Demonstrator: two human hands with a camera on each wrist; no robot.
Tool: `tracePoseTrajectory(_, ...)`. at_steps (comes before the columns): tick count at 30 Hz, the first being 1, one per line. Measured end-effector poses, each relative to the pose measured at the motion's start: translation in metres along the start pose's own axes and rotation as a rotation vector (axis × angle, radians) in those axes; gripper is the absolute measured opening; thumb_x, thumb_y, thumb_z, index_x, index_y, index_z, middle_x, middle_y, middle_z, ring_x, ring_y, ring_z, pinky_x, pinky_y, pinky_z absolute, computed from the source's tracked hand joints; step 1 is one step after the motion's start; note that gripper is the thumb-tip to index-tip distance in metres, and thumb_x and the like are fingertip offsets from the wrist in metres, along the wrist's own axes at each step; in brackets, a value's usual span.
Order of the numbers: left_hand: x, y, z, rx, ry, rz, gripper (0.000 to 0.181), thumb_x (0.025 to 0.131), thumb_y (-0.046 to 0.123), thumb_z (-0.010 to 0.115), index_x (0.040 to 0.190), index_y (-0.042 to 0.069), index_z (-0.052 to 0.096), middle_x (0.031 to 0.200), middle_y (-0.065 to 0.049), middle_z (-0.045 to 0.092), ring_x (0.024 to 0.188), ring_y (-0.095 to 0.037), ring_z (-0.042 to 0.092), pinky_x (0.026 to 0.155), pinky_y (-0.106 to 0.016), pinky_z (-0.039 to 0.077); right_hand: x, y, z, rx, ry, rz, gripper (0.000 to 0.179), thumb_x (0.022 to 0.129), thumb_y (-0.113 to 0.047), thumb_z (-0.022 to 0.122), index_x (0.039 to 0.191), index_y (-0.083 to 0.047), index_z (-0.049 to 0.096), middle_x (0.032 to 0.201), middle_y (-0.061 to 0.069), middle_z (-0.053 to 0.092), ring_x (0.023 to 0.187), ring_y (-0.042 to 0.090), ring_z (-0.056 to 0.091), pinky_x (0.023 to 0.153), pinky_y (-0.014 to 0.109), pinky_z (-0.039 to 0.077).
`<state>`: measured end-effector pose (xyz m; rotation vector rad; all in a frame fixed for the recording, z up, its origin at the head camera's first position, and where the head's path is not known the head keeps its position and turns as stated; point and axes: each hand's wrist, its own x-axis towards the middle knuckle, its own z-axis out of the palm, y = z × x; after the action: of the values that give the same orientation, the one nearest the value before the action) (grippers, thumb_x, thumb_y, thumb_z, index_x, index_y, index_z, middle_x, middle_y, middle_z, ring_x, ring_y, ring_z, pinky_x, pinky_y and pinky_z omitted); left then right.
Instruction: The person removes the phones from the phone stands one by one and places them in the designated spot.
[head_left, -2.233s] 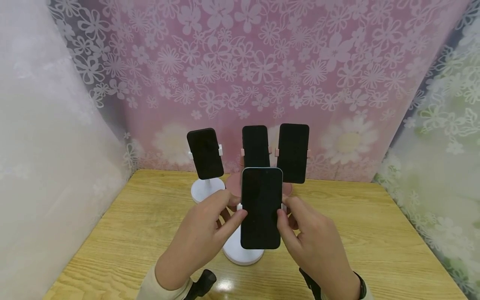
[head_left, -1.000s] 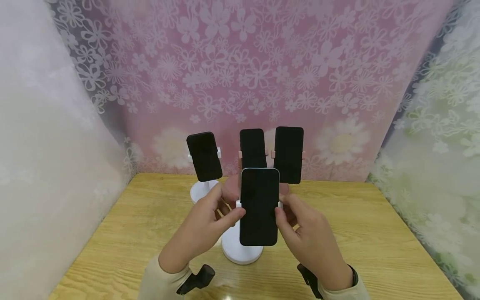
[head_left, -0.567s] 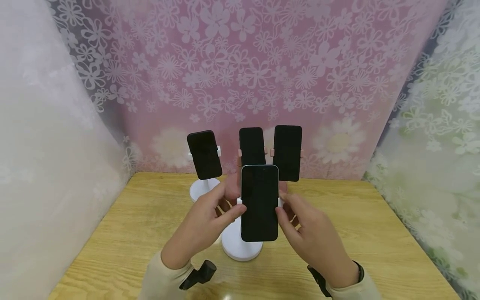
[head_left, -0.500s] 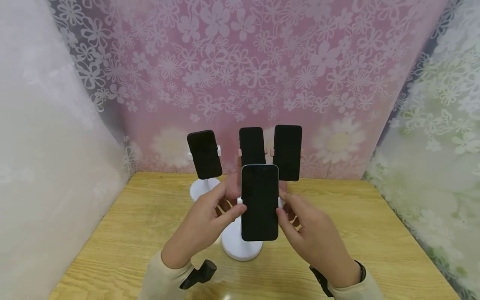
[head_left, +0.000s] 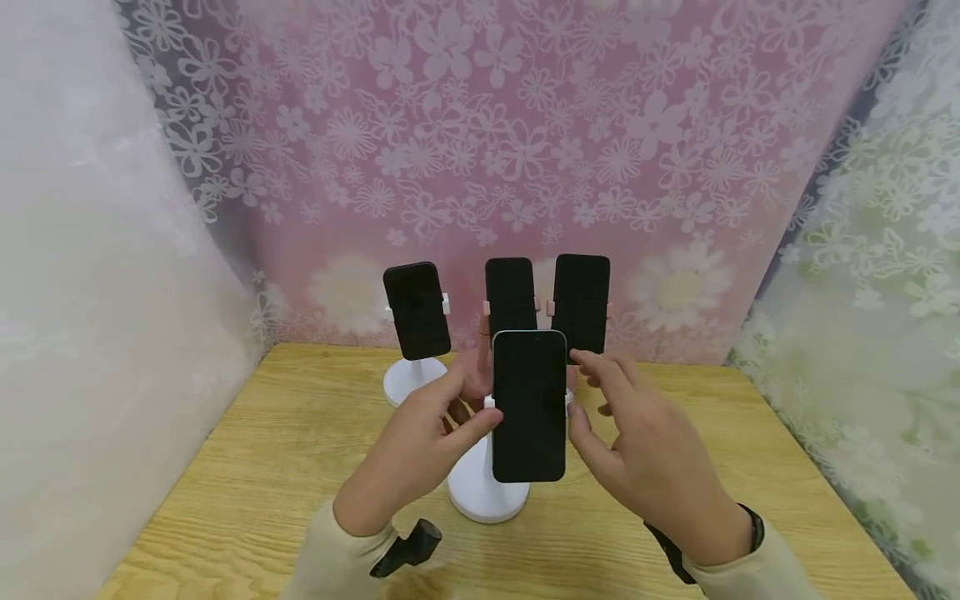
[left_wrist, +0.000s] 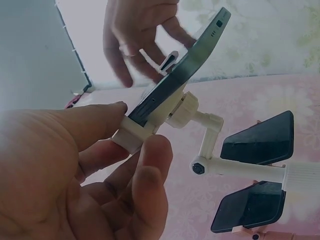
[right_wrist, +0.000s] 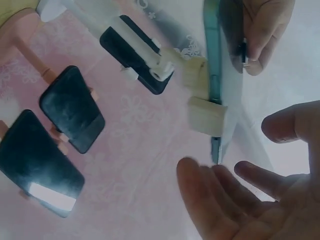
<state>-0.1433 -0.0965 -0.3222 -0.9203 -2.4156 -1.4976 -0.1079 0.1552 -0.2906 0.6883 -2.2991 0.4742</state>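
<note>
A phone point(head_left: 529, 408) with a dark screen stands upright, tilted back, in the clamp point(left_wrist: 132, 136) of a white phone stand point(head_left: 480, 493). My left hand point(head_left: 412, 454) pinches the clamp's left side, thumb at the phone's edge and fingers behind. On the other side my right hand point(head_left: 654, 446) is apart from the clamp, its fingers spread and loosely bent. In the right wrist view, a gap shows between its fingertips point(right_wrist: 187, 167) and the clamp's white grip point(right_wrist: 207, 117). The phone hides most of the stand's upper arm in the head view.
Behind stand a phone point(head_left: 417, 312) on a white stand point(head_left: 405, 379) at left, and two phones, the middle one point(head_left: 512, 292) and the right one point(head_left: 581, 300), on pink stands. A pink floral cloth point(head_left: 465, 150) backs the wooden table point(head_left: 300, 417).
My right hand has let go of the clamp's right side and moved to the right, fingers spreading. The left hand keeps its hold, and the phone stays in the clamp.
</note>
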Motion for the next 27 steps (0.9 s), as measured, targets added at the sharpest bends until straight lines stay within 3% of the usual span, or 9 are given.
tracePoseTrajectory(1,0.0,0.0,0.0,0.006,0.003,0.002,0.016,0.1,0.025,0.071,0.103,0.021,0.056,0.094,0.011,0.063,0.081,-0.009,0.063,0.071,-0.03,0.057,0.003,-0.002,-0.001,-0.008,0.012,-0.01,0.054,0.088,-0.013,0.074,0.14,-0.008,0.058,0.118,0.008,0.065,0.067,0.009,0.057,0.054,0.024,0.05)
tracePoseTrajectory(6,0.0,-0.003,0.001,0.047,0.015,0.015,0.016,0.1,0.028,0.071,0.104,0.019,0.057,0.095,0.008,0.064,0.081,-0.008,0.063,0.071,-0.028,0.057,0.019,-0.016,-0.001,-0.055,0.021,-0.09,0.063,0.088,-0.019,0.074,0.147,-0.01,0.055,0.139,0.015,0.055,0.08,0.018,0.056,0.055,0.027,0.046)
tracePoseTrajectory(8,0.0,-0.003,0.001,0.06,0.016,0.011,0.016,0.101,0.028,0.07,0.104,0.019,0.057,0.096,0.008,0.064,0.082,-0.007,0.063,0.072,-0.028,0.057,0.025,-0.02,0.001,-0.077,0.014,-0.12,0.062,0.089,-0.021,0.073,0.147,-0.009,0.054,0.143,0.017,0.053,0.101,0.028,0.06,0.06,0.032,0.051)
tracePoseTrajectory(14,0.001,-0.002,0.002,0.065,0.017,0.013,0.017,0.1,0.025,0.071,0.105,0.019,0.056,0.096,0.011,0.064,0.082,-0.005,0.064,0.071,-0.028,0.057,0.041,-0.025,0.01,-0.134,0.0,-0.173,0.06,0.093,-0.029,0.071,0.146,-0.006,0.054,0.143,0.023,0.051,0.127,0.04,0.054,0.068,0.04,0.06)
tracePoseTrajectory(17,0.002,-0.002,0.002,0.061,0.017,0.028,0.018,0.101,0.024,0.071,0.107,0.019,0.055,0.096,0.012,0.065,0.081,-0.005,0.064,0.07,-0.027,0.057,0.045,-0.025,0.014,-0.161,-0.028,-0.162,0.059,0.096,-0.032,0.07,0.146,-0.006,0.055,0.143,0.023,0.052,0.127,0.04,0.054,0.054,0.035,0.056)
tracePoseTrajectory(21,0.003,-0.001,0.003,0.056,0.021,0.042,0.018,0.101,0.023,0.071,0.108,0.019,0.055,0.098,0.012,0.065,0.082,-0.004,0.064,0.07,-0.027,0.057,0.048,-0.025,0.02,-0.203,-0.081,-0.145,0.055,0.1,-0.034,0.066,0.148,-0.008,0.055,0.144,0.021,0.054,0.127,0.039,0.056,0.049,0.033,0.055)
tracePoseTrajectory(27,0.002,-0.002,0.003,0.048,0.02,0.04,0.016,0.101,0.022,0.069,0.112,0.019,0.058,0.099,0.013,0.066,0.083,-0.004,0.065,0.072,-0.028,0.057,0.054,-0.025,0.028,-0.251,-0.091,-0.194,0.051,0.101,-0.032,0.065,0.146,-0.008,0.058,0.134,0.019,0.062,0.119,0.038,0.06,0.063,0.041,0.062)
